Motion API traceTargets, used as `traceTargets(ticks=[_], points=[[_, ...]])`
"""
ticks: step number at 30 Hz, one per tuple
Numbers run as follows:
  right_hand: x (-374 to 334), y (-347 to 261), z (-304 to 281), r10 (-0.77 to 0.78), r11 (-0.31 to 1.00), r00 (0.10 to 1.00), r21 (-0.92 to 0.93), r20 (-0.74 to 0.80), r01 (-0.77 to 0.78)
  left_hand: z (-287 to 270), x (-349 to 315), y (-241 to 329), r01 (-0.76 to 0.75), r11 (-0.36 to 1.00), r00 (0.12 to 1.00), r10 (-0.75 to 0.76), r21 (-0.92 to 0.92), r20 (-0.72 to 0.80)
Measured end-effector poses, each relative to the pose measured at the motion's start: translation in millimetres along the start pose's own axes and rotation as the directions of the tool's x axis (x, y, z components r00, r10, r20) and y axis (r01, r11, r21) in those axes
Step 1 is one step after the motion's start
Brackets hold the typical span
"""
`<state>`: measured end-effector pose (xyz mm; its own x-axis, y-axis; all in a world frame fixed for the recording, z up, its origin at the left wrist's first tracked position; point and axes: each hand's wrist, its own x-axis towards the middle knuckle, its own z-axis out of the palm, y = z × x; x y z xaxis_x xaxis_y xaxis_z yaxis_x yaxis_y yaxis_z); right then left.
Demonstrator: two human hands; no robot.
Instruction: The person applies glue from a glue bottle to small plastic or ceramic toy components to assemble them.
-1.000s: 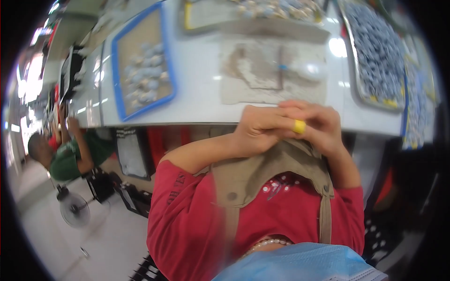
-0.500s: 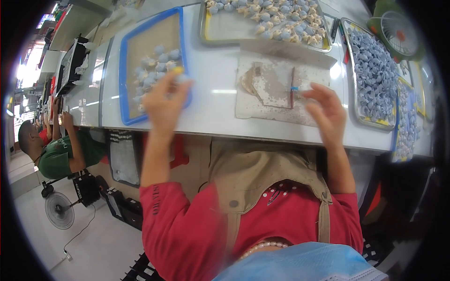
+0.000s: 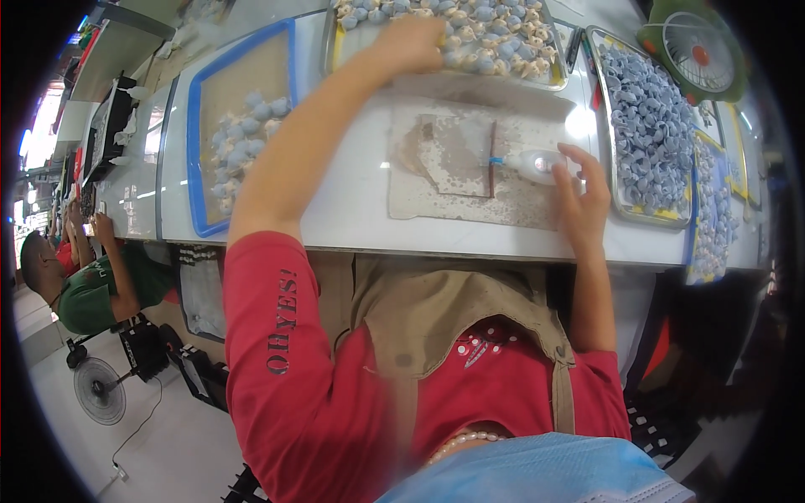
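The left hand reaches far across the counter into the yellow-rimmed tray at its far edge, fingers curled down onto the pale blue and cream pieces heaped there; whether it has one pinched cannot be told. The right hand lies near the middle of the counter, fingers spread and loose, its fingertips touching a small white bottle that lies on its side. The bottle's blue-ringed nozzle points left at a thin dark stick, and both lie on a stained cardboard mat in front of the person.

Left of the mat sits a blue-rimmed tray with a cluster of blue pieces in its middle. Right of the mat, a metal tray is packed with blue pieces, and a green fan stands beyond it. At the far left, a person in a green shirt sits low beside a floor fan.
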<state>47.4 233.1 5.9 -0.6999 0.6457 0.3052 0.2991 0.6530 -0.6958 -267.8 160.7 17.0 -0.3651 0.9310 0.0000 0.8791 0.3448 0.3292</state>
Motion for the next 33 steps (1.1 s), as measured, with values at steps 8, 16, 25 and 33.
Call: traceTargets(ticks=[8,16,25,33], points=[[-3.7,8.5,-7.8,-0.013,0.995,0.996,-0.094,0.084,0.021,-13.7,-85.6,26.3,0.132,0.606,0.95,-0.303,-0.784,-0.075],[-23.7,3.6,-6.1,0.245,0.893,0.947,0.332,0.209,-0.305,59.6,-196.5,139.7,0.237,-0.202,0.926,-0.249,-0.95,0.283],[-64.5,-24.0,-39.2,0.01,0.972,0.998,0.233,0.056,-0.023,77.5,-214.6,150.4,0.219,-0.247,0.935,-0.222,-0.944,0.275],[-62.4,-51.1,-44.2,-0.167,0.985,0.985,0.054,0.045,0.164,75.2,-223.4,153.2,0.159,-0.223,0.945,-0.247,-0.962,0.213]])
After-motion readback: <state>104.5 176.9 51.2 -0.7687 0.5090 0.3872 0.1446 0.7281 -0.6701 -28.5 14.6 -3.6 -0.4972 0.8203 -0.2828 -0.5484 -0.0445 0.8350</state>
